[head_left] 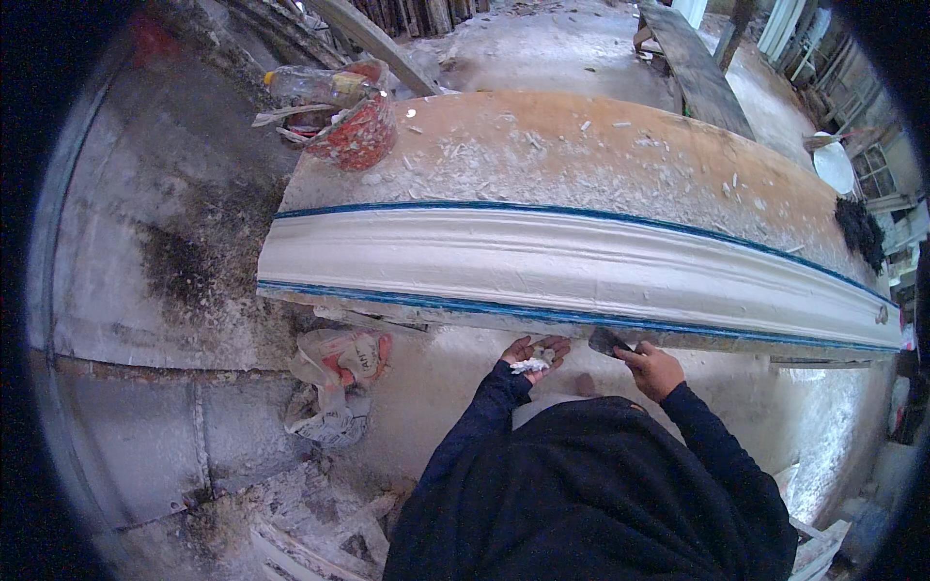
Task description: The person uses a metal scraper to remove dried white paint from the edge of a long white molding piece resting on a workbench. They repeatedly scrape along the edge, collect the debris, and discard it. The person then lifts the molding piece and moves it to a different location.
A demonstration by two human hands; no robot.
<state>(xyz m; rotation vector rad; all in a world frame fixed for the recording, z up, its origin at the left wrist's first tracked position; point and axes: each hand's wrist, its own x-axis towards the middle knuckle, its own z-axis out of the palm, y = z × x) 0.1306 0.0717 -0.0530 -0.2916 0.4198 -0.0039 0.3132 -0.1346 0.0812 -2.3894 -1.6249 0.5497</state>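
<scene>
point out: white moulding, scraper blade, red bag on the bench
moulding (542,261): head view, middle of its white curved face.
scraper (606,341): head view, on the dark blade, held by the right hand (657,370).
red bag (358,136): head view, its bulging side.

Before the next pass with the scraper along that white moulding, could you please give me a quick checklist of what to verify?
1. Scraper held in the right hand: ok, fingers closed round its handle.
2. Blade near the moulding: ok, it sits just under the lower blue edge strip.
3. Left hand supplied with material: ok, a white lump lies in the palm.
4. Moulding surface smooth: cannot tell, too small to judge here.
5. Bench top clean: not ok, white chips scattered across it.
6. Footing: not ok, a crumpled bag and debris lie on the floor by the person's left.
</scene>
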